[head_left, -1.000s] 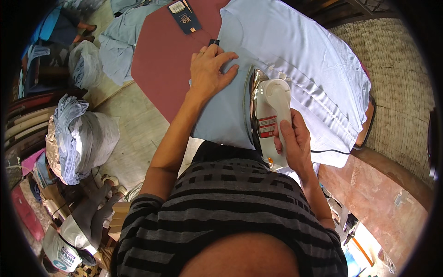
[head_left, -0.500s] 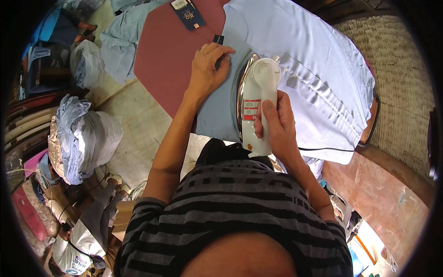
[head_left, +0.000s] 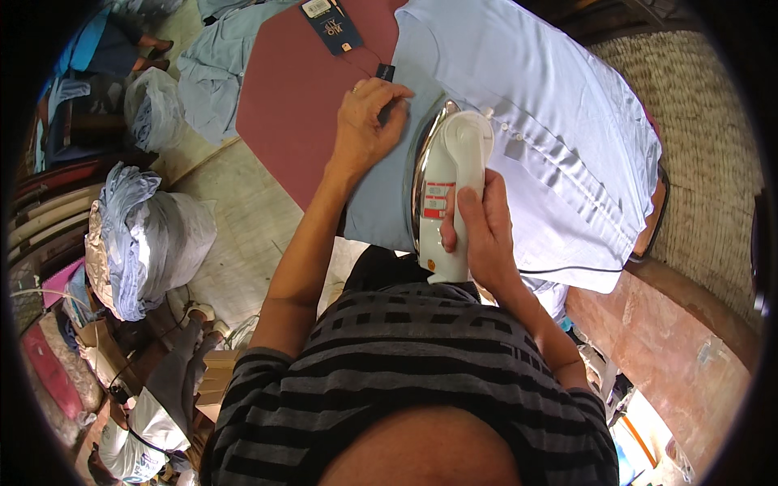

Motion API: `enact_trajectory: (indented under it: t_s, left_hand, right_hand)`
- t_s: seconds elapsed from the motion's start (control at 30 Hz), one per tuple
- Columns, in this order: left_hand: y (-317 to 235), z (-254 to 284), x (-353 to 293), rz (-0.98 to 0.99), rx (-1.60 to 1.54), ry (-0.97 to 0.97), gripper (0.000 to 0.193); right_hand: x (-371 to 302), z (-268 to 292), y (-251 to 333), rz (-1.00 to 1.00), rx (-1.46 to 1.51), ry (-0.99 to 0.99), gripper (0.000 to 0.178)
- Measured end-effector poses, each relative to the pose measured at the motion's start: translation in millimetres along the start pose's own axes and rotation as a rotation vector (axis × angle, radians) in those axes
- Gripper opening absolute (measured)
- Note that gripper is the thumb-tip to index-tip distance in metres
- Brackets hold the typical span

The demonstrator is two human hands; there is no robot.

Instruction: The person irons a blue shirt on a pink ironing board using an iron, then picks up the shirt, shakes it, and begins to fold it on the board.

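**Iron on the pale blue shirt**

While my right hand (head_left: 482, 235) wraps its fingers around the white handle of the iron (head_left: 446, 194), the iron's metal sole sits flat on the pale blue shirt (head_left: 551, 138) spread over the maroon board (head_left: 300, 97). My left hand (head_left: 365, 125) lies palm down on the cloth just beside the iron's tip — fingers spread a little, holding nothing. A dark blue tag (head_left: 328, 20) rests on the board past my fingertips. On the floor to my left stand plastic bags (head_left: 146, 235) stuffed with folded light blue clothes — another bag (head_left: 150, 109) farther off. A black cord (head_left: 567, 269) trails across the shirt's near edge.
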State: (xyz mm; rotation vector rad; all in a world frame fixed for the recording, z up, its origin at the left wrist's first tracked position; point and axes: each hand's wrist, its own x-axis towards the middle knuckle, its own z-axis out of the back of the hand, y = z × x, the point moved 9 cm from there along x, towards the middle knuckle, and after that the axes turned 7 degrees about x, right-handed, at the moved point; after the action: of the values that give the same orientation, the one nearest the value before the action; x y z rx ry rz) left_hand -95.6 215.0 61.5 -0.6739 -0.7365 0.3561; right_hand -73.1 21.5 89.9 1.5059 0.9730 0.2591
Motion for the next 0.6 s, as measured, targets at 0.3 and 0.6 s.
enact_trajectory:
  t_s: [0.3,0.6]
  left_hand:
    - [-5,-2,-1,-0.022,0.08,0.05,0.015]
    - [-19,-6,0,-0.109,0.169,0.055,0.02]
  right_hand:
    - [-23,33,-2,-0.129,-0.192,0.076,0.039]
    - [-56,105,26,-0.044,-0.615,-0.052,0.029]
